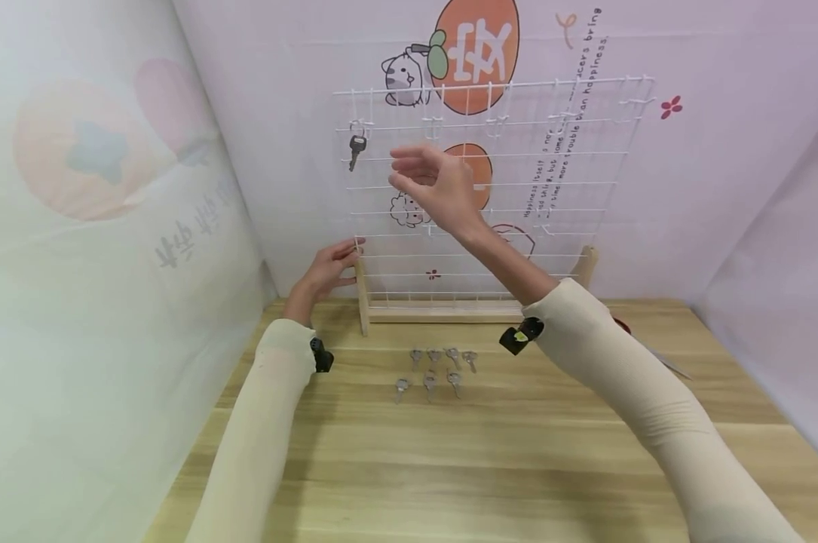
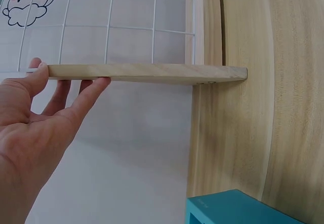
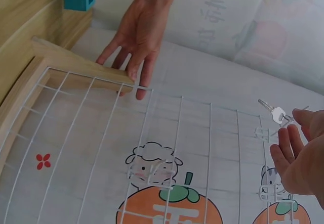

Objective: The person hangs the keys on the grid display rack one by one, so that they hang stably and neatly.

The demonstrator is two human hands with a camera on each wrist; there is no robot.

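Keys (image 1: pixel 436 371) lie loose in two short rows on the bench (image 1: pixel 490 452) in front of me, seven as far as I can count, just ahead of the wire rack (image 1: pixel 490 196) that stands upright on its wooden base against the back wall. One more key (image 1: pixel 356 149), with a dark head, already hangs from a small hook near the rack's top left corner; from my right wrist view it shows as a silver blade (image 3: pixel 273 112) dangling beside my fingertips. My left hand (image 1: pixel 327 270) rests on the rack's left wooden post (image 1: pixel 363 290), fingers straight and laid along the wood with the thumb on the near side, which I judge is there to steady the frame so it does not tip or slide. My right hand (image 1: pixel 436 185) is raised in front of the upper grid, just right of the hanging key, fingers loosely spread and slightly bent, holding nothing that I can see. The other hooks along the top wire look bare. No tray or box holds the loose keys; they sit straight on the wood, well apart from both hands. A teal block (image 2: pixel 233 209) shows at the edge of my left wrist view; I cannot tell what it is.
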